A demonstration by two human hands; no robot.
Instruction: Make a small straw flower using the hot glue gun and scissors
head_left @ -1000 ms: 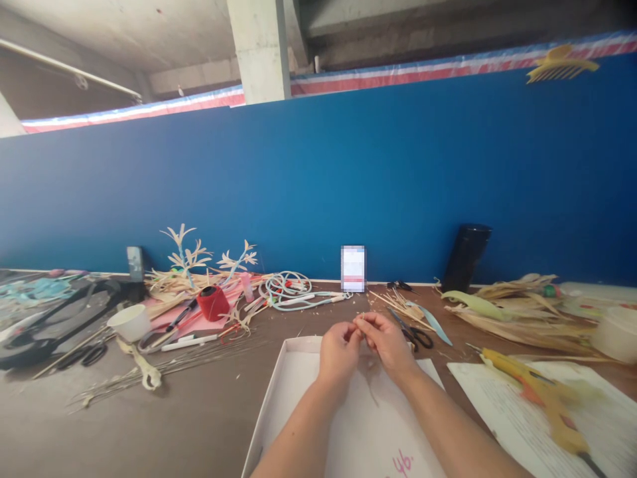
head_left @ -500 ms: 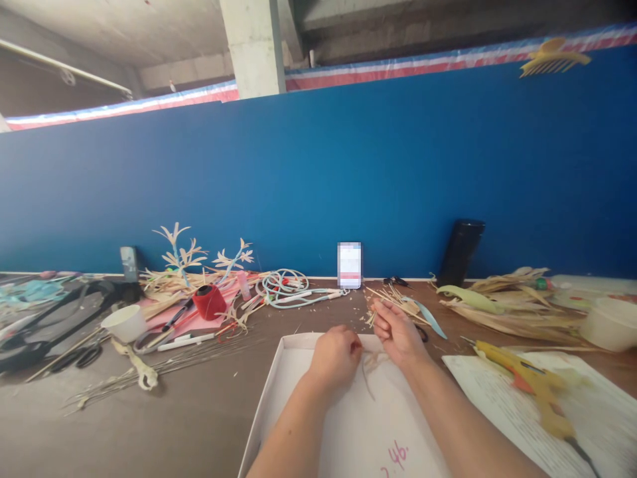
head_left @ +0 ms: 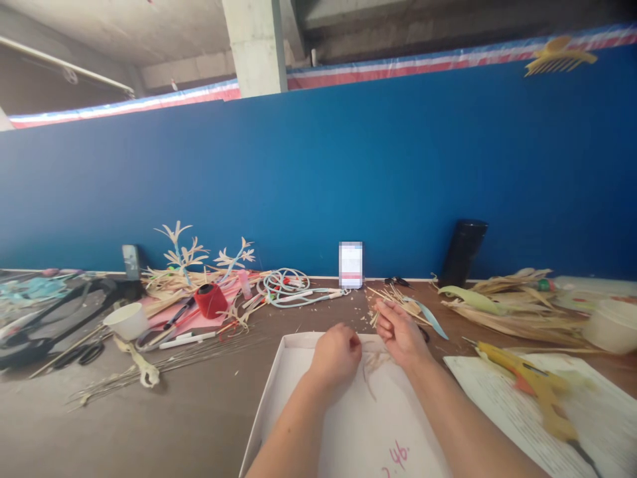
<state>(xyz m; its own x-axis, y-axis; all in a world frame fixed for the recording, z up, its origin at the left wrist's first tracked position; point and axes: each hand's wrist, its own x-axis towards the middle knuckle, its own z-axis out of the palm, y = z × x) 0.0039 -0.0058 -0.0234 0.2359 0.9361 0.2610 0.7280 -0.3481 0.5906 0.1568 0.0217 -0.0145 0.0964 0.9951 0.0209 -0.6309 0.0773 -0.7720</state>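
Two hands over the far end of the white tray point(head_left: 279, 398), forearms lying along it. Left hand point(head_left: 338, 353): closed to a loose fist, thumb pressed to forefinger, apparently pinching the end of the straw piece point(head_left: 372, 362), a pale frayed tuft with a thin stem trailing down the tray floor. Held low and over the tray, probably to catch loose fibres inside it rather than on the table point(head_left: 189, 411). Right hand point(head_left: 401, 330): half curled, palm turned inward, fingertips at the near edge of the straw slivers point(head_left: 393, 295), just beyond the tray rim. Grip on anything: not discernible. Slivers heaped within short reach of that hand, likely as ready stock. To the right, yellow glue gun point(head_left: 530, 385) laid on a printed sheet point(head_left: 488, 398), apart from the tray — presumably to keep drips off the wood. To the left, well apart: red thread spool point(head_left: 210, 300), white cup point(head_left: 128, 321), coiled cable point(head_left: 286, 287).
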